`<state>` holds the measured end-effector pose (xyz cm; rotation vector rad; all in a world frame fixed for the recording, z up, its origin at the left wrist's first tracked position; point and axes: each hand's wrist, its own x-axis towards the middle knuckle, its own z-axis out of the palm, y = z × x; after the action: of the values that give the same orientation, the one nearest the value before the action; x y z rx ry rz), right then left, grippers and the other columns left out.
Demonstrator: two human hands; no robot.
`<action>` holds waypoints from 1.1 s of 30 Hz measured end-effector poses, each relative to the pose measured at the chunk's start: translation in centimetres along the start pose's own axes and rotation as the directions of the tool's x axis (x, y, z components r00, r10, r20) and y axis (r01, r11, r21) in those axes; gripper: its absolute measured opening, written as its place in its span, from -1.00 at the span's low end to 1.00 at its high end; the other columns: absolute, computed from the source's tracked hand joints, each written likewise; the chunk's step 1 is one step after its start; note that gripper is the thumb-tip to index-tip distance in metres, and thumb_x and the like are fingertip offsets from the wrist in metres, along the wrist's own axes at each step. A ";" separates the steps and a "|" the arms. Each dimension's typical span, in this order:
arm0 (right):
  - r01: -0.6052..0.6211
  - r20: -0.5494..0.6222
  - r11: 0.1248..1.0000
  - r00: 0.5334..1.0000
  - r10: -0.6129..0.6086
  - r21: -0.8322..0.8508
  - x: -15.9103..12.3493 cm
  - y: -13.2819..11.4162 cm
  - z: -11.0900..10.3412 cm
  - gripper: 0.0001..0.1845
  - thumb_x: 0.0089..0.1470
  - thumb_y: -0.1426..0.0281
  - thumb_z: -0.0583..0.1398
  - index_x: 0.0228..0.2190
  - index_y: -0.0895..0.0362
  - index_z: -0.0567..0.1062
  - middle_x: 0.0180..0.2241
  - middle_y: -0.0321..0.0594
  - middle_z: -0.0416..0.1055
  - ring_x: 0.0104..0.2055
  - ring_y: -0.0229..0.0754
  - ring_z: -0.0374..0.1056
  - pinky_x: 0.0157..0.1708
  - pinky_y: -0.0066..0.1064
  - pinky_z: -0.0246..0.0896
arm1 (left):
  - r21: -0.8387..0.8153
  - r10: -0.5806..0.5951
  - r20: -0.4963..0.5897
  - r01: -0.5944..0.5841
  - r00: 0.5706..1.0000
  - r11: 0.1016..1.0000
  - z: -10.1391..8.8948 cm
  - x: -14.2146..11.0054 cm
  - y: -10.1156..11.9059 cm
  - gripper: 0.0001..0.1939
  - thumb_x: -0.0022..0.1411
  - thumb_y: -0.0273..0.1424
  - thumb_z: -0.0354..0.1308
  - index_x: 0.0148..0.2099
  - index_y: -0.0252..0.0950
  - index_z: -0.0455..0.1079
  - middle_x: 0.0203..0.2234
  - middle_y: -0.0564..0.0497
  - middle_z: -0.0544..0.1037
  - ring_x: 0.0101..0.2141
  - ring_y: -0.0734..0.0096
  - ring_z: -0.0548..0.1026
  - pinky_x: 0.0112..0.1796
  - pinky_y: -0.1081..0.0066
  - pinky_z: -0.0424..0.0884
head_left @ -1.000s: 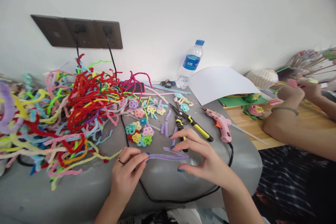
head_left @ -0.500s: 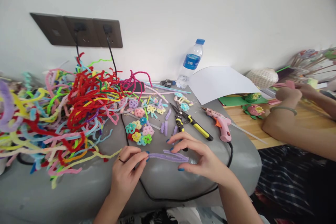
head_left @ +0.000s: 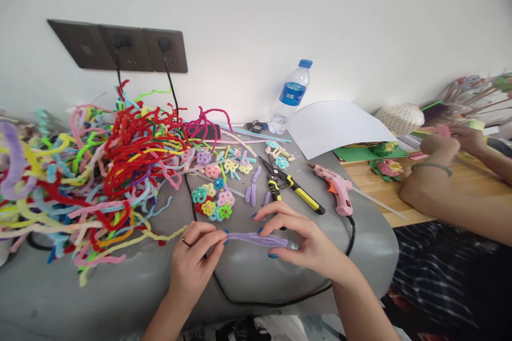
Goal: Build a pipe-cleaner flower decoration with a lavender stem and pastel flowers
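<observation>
My left hand [head_left: 196, 261] pinches the left end of a lilac pipe cleaner [head_left: 256, 238] that lies across the grey padded surface [head_left: 120, 287]. At the other end, my right hand [head_left: 308, 240] closes its fingers round the folded strands and presses them together. Both hands rest low at the front of the surface. Just beyond them lie several small pipe-cleaner flowers [head_left: 214, 200] and short lilac pieces [head_left: 251, 194].
A big tangle of coloured pipe cleaners [head_left: 80, 181] fills the left. Yellow-handled pliers [head_left: 290, 186] and a pink glue gun [head_left: 338, 192] with its black cord lie right of centre. A water bottle [head_left: 290, 97] and white paper [head_left: 338, 127] stand behind. Another person's hands [head_left: 452, 141] work at the right.
My right hand's fingers have closed down onto the lilac pipe cleaner, squeezing its loose strands together. The left hand has stayed put.
</observation>
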<state>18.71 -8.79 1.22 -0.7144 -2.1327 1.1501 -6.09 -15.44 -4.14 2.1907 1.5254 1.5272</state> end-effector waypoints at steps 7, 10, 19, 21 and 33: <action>0.020 0.005 0.998 1.000 -0.020 -0.055 0.2 -0.3 0.0 -0.86 0.20 0.47 0.29 -0.19 0.04 0.58 -0.01 -0.07 0.49 0.05 -0.05 0.44 0.07 -0.21 0.35 | -0.012 -0.010 0.002 0.010 1.000 1.000 0.1 0.0 0.0 -0.85 0.34 -0.56 0.17 -0.20 -0.22 0.50 -0.40 0.06 0.54 -0.41 0.47 0.52 -0.30 0.46 0.44; 0.021 0.005 0.996 1.000 -0.021 -0.091 0.3 -0.4 0.0 -0.83 0.18 0.51 0.28 -0.19 0.04 0.57 -0.01 -0.08 0.49 0.04 -0.06 0.44 0.09 -0.18 0.33 | -0.016 -0.006 0.004 0.006 1.000 1.000 0.1 0.0 0.0 -0.86 0.33 -0.57 0.17 -0.20 -0.22 0.50 -0.40 0.07 0.54 -0.41 0.47 0.51 -0.30 0.46 0.43; 0.058 0.000 0.975 0.998 -0.059 -0.214 0.2 -0.1 -0.1 -0.81 0.21 0.54 0.25 -0.19 0.02 0.55 -0.02 -0.13 0.49 0.03 -0.07 0.43 0.06 -0.22 0.30 | -0.027 -0.005 0.041 0.006 0.999 1.000 0.1 -0.1 0.1 -0.86 0.35 -0.59 0.16 -0.19 -0.24 0.46 -0.39 0.06 0.52 -0.38 0.47 0.48 -0.28 0.45 0.40; 0.076 -0.010 0.970 0.997 -0.081 -0.232 0.3 0.0 -0.1 -0.81 0.22 0.55 0.24 -0.19 0.02 0.54 -0.03 -0.14 0.50 0.02 -0.08 0.43 0.03 -0.23 0.28 | -0.030 -0.003 0.046 0.004 0.999 1.000 0.1 0.0 0.1 -0.86 0.36 -0.59 0.15 -0.19 -0.24 0.45 -0.40 0.06 0.52 -0.39 0.47 0.47 -0.29 0.45 0.39; 0.125 -0.034 0.950 0.989 -0.141 -0.286 0.4 0.2 0.2 -0.80 0.22 0.58 0.22 -0.22 0.03 0.50 -0.07 -0.16 0.50 -0.02 -0.08 0.42 -0.01 -0.21 0.23 | -0.055 0.015 0.073 -0.011 0.997 0.998 0.0 0.1 0.4 -0.86 0.35 -0.58 0.15 -0.20 -0.22 0.42 -0.42 0.07 0.52 -0.38 0.45 0.48 -0.27 0.45 0.40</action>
<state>18.38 -8.53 1.12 -0.7046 -2.2864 0.7536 -5.84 -15.60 -3.89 2.2048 1.4346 1.4564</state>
